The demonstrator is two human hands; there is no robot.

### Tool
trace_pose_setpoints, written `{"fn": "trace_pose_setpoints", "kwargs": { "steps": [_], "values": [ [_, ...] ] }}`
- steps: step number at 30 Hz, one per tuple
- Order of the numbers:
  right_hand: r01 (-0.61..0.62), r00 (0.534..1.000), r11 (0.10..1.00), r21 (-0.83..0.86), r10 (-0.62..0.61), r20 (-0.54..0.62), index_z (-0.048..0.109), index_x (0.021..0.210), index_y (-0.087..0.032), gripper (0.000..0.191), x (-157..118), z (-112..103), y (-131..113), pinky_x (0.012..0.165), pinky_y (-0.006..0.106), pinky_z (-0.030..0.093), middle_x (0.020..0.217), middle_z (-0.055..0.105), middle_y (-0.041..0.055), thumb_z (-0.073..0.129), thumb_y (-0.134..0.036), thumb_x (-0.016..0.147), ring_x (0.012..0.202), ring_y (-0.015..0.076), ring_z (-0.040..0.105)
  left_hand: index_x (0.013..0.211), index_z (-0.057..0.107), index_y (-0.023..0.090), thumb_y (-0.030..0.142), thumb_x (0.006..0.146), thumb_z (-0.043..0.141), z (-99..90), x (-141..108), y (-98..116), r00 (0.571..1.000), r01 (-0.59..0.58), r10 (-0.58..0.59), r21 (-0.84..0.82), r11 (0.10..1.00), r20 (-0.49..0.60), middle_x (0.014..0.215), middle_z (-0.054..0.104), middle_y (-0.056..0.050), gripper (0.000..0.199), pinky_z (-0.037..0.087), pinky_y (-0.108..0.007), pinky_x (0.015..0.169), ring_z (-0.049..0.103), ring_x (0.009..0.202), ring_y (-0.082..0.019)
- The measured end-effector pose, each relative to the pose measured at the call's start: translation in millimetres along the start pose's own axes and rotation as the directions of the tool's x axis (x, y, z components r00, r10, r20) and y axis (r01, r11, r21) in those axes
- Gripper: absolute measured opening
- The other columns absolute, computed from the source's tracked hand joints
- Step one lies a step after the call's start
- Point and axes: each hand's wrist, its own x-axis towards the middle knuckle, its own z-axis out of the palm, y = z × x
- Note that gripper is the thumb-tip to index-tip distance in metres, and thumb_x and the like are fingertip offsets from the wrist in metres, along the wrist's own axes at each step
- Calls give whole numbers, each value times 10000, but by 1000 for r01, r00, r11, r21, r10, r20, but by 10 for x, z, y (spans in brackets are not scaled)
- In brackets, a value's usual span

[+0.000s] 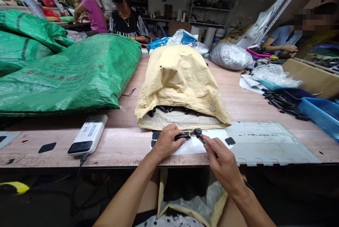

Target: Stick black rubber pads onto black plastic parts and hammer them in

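Observation:
My left hand (168, 140) is closed on a black handle-like piece (182, 136), holding it low over the white sheet at the table's front edge. A yellow-green ring shows at that piece's right end. My right hand (221, 156) grips a shiny metal rod with a round dark head (197, 132); its head meets or overlaps the ringed end, and I cannot tell whether they are joined. Just beyond my hands lies a yellow woven sack (182, 78), its mouth facing me with black pieces inside. On the white sheet (182, 149) are dark rounded stickers or pads (230, 141).
A white power bank (88, 135) with a cable sits at left, before a bulging green sack (79, 68). At right are black parts (283, 105) and a blue basket (321, 115). Another open sack (192, 209) hangs below the table edge. Three people sit around.

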Motion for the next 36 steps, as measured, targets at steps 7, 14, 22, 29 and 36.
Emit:
{"fn": "trace_pose_setpoints", "kwargs": {
  "steps": [7, 14, 22, 29, 36],
  "values": [
    [23, 998, 997, -74, -27, -53, 564, 1385, -298, 419, 4, 39, -43, 816, 313, 525, 1007, 648, 63, 470, -195, 989, 915, 180, 635, 978, 764, 222, 240, 838, 707, -7, 3, 4, 1000, 11, -11, 9, 1000, 8, 856, 603, -22, 152, 441, -300, 809, 571, 901, -190],
    [32, 999, 993, -110, -33, -12, 565, 1382, -307, 424, 2, 65, -76, 808, 313, 529, 982, 644, 60, 459, -190, 989, 890, 181, 636, 969, 759, 224, 244, 831, 708, -6, 3, 0, 1000, 13, -13, 23, 1000, 12, 862, 602, -24, 148, 436, -301, 806, 570, 898, -193],
    [55, 994, 990, -129, -41, 105, 564, 1378, -303, 423, 56, 142, -155, 775, 298, 519, 913, 633, 44, 418, -191, 997, 863, 178, 624, 942, 755, 240, 182, 798, 681, -26, 6, 25, 1000, 21, -21, 0, 1000, 6, 815, 580, -10, 172, 435, -297, 790, 568, 852, -183],
    [-19, 999, 964, -264, 9, -38, 676, 1197, -274, 288, 306, -8, 258, 838, 336, 499, 976, 664, 50, 504, -297, 967, 938, 205, 621, 912, 720, 206, 150, 731, 684, 2, 4, 8, 999, 34, -34, 3, 999, -22, 856, 615, -23, 192, 457, -312, 807, 583, 879, -200],
    [-33, 999, 903, -428, 13, -50, 697, 1109, -250, 255, 370, 134, 719, 826, 347, 447, 925, 648, 51, 507, -285, 943, 905, 214, 574, 879, 694, 211, 192, 723, 705, -32, 24, 47, 999, 38, -38, 27, 999, 6, 864, 628, -20, 158, 452, -324, 811, 582, 894, -213]
  ]
}}
